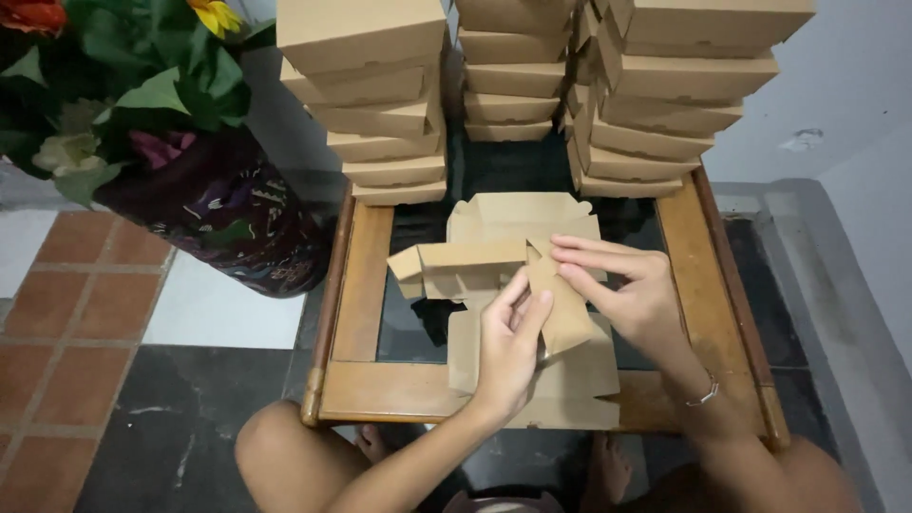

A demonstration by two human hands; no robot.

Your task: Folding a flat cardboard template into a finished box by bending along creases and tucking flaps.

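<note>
Two hands, left hand (508, 347) and right hand (632, 290), gripping a cardboard blank (532, 285) over a wood-framed glass table (366, 285).

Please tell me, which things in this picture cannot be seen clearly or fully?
- Head view: the flap of the flat cardboard box behind the left hand and right hand.
- Top stacks of folded boxes, cut by the upper edge.
- Flower pot, blooms cut by the corner.
- Table glass, partly covered.

- Table (361, 285): landmark; flat cardboard box blank (494, 256) lies on its middle.
- Left hand (508, 342) and right hand (632, 294): on the blank, above the table's near half.
- Stacked folded boxes (380, 123): on the table's far edge.
- Flower vase (218, 209): left of the table, on the floor.
</note>
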